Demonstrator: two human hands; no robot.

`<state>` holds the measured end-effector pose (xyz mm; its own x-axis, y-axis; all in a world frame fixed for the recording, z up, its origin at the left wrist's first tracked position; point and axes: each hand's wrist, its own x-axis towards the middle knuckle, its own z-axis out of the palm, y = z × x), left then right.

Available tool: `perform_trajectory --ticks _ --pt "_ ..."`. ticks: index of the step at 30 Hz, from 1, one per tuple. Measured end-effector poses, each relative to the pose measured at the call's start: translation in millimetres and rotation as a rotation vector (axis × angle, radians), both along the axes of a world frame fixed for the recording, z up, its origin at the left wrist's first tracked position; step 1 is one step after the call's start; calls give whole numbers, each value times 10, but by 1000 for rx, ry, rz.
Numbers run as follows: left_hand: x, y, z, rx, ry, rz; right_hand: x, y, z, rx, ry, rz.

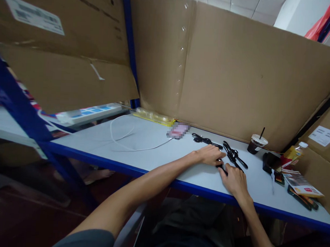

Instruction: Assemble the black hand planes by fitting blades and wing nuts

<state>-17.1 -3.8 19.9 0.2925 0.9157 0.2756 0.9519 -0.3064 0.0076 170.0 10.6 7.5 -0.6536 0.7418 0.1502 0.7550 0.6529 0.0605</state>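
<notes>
Black handled piece [222,168], possibly a spring clamp, sits between the hands near the table's front edge. Left hand [211,154] and right hand [235,180] both have fingers bent in, pinching it from either side; exact finger contact hidden. Looks mid-handling: this one not yet put down. Just beyond the hands on the grey table [78,139]: one long black clamp-like tool [207,141] and a crossed black cluster [234,154]; can't tell whether finished or waiting.

Further out: pixelated pink item [178,131], white cable [136,150] at it, yellow tray [154,118]. Right side: lidded drink cup [256,145] with black straw, bottle [293,154], red-marked packet [302,183].

Text: barcode-type label [34,13] on left cardboard, white label [324,135] on right cardboard, both unreadable. Packet and bottle print too small; no brand legible.
</notes>
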Motion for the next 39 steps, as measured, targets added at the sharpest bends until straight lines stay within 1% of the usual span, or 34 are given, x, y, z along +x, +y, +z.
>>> perform_trajectory --ticks 3,7,9,11,17,21,23,27,29,32,36,39 --pt "19 2 -12 1 -2 39 3 -1 -6 17 2 7" --pt "53 40 -44 19 -11 134 7 8 -19 27 6 18" --pt "47 47 -45 20 -20 152 7 12 -25 27 9 17" --pt "31 36 -32 8 -24 132 5 16 -28 21 8 13" --pt "40 -36 9 -2 1 10 0 9 -5 11 2 7" --pt "80 -33 1 -3 20 -4 -2 1 11 -2 -1 2" --pt "85 -16 -8 14 23 17 -2 2 9 -6 4 7" --pt "64 18 -13 36 6 138 2 10 -7 0 8 14" --pt "47 21 -9 28 7 168 5 12 -13 10 11 16" --pt "30 1 3 15 31 115 8 10 -20 22 16 21" --pt "48 -40 17 42 18 23 7 10 -23 21 22 22" --pt "87 -43 14 40 24 -13 2 13 -23 18 19 11"
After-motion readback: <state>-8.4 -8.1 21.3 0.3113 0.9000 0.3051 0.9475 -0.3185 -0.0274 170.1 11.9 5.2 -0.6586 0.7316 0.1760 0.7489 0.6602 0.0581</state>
